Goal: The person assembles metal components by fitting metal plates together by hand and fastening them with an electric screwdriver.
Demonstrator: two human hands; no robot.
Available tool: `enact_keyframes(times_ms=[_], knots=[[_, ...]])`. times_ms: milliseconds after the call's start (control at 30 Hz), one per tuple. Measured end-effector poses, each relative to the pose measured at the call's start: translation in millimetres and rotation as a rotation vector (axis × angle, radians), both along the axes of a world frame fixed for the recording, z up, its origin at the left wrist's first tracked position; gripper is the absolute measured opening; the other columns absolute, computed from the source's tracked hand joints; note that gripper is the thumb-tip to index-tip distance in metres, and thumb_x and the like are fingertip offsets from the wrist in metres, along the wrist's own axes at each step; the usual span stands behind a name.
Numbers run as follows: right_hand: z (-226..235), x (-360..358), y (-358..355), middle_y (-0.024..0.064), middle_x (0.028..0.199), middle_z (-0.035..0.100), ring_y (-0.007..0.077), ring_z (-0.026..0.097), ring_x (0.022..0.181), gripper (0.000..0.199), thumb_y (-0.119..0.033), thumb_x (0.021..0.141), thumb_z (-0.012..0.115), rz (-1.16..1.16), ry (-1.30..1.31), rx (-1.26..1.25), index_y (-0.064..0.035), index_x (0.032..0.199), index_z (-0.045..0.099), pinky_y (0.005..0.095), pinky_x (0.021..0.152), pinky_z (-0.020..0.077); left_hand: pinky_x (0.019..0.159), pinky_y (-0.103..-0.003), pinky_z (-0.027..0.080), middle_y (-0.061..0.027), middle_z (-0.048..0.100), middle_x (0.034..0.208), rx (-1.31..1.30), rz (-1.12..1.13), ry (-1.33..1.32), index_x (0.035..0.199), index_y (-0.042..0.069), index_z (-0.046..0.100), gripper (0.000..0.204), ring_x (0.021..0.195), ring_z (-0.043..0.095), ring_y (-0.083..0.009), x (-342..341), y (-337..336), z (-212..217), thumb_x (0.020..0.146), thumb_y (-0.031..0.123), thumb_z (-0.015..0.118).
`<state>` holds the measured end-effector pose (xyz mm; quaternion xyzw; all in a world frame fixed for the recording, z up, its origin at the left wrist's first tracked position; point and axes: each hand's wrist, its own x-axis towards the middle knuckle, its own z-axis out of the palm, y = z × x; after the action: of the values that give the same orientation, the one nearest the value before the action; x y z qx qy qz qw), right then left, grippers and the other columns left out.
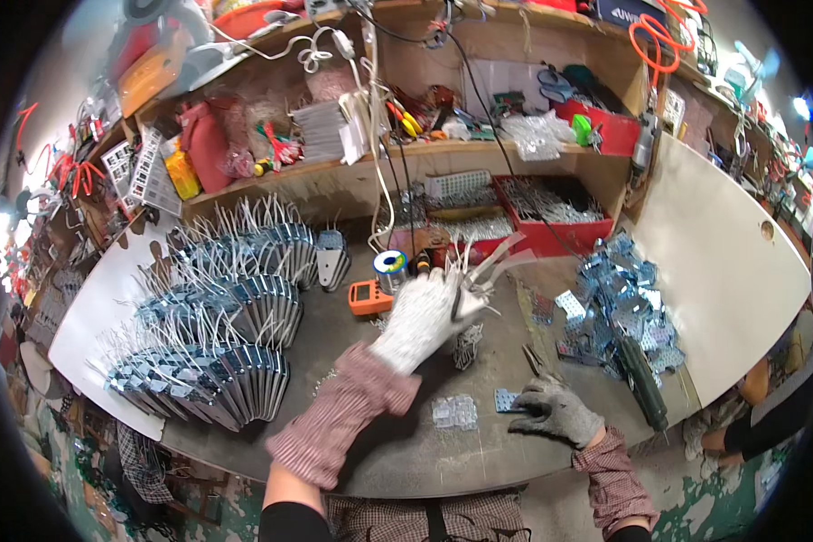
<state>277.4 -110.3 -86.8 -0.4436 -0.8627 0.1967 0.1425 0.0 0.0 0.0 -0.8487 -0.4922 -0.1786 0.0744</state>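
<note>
1. The left hand [425, 312], white-gloved, is hovering over the middle of the bench [379, 452], its fingers pointing away from the body; pale wires [495, 256] are fanning out around them, and through the blur I cannot tell whether it is gripping any.
2. The right hand [560, 412], grey-gloved, is resting well apart from the left, near the front edge, fingers half curled at a small blue plate [504, 400]. Dark pliers [534, 359] are poking out above it; I cannot tell whether it is closing on them.
3. Clear pieces [454, 412] are lying left of that plate.
4. A solder spool [390, 264] and an orange meter [368, 297] are standing just beside the left hand.
5. Wired strips [248, 387] are standing in three rows at left.
6. More blue plates [625, 303] are lying heaped at right, a green screwdriver [641, 384] leaning among them. Behind, a red bin [576, 239] is holding small parts.
</note>
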Motion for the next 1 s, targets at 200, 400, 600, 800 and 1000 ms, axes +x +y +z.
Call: enact_keyframes(times_ms=[200,400,600,800,1000], knots=[[-2,-12,-12,0.0112,0.102,0.065,0.0317,0.064,0.097,0.025,-0.015,0.083,0.074,0.005,0.149,0.239,-0.0076,0.107,0.069,0.0372,0.083,0.0544,0.083,-0.044,0.056,-0.0227,0.05,0.122,-0.527,-0.42,0.016,0.139,0.0,0.043,0.084,0.099,0.064,-0.0399,-41,-126,-52,0.077,0.044,0.079],[49,-64,-29,0.01,0.104,0.062,0.0306,0.059,0.101,0.018,-0.002,0.072,0.068,0.212,0.379,0.11,-0.0093,0.089,0.069,0.0411,0.091,0.0447,0.09,-0.044,0.053,-0.0236,0.051,0.124,-0.407,-0.381,-0.155,0.136,0.0,0.047,0.088,0.11,0.059,-0.0399,-57,-136,-116,0.073,0.053,0.079],[6,-80,-36,0.0105,0.113,0.058,0.0331,0.055,0.111,0.024,-0.008,0.076,0.072,0.239,-0.078,0.094,-0.0104,0.099,0.067,0.0443,0.096,0.0444,0.088,-0.045,0.053,-0.0223,0.054,0.122,-0.332,-0.333,-0.205,0.143,0.004,0.044,0.095,0.11,0.059,-0.0394,-51,-140,-124,0.072,0.059,0.077],[21,-104,24,0.0137,0.121,0.058,0.0355,0.059,0.11,0.027,-0.01,0.087,0.063,0.104,-0.05,0.104,-0.0058,0.114,0.062,0.0437,0.096,0.0477,0.084,-0.044,0.054,-0.0199,0.056,0.115,-0.327,-0.282,-0.289,0.136,0.008,0.055,0.084,0.103,0.062,-0.0364,-52,-141,-123,0.072,0.058,0.078],[-10,-120,76,0.0169,0.118,0.058,0.0354,0.059,0.111,0.028,-0.009,0.089,0.055,0.254,-0.252,0.309,-0.004,0.116,0.058,0.0433,0.097,0.0473,0.081,-0.043,0.054,-0.0178,0.056,0.108,-0.321,-0.195,-0.271,0.135,0.007,0.055,0.086,0.097,0.063,-0.0341,-61,-138,-120,0.071,0.06,0.078]])
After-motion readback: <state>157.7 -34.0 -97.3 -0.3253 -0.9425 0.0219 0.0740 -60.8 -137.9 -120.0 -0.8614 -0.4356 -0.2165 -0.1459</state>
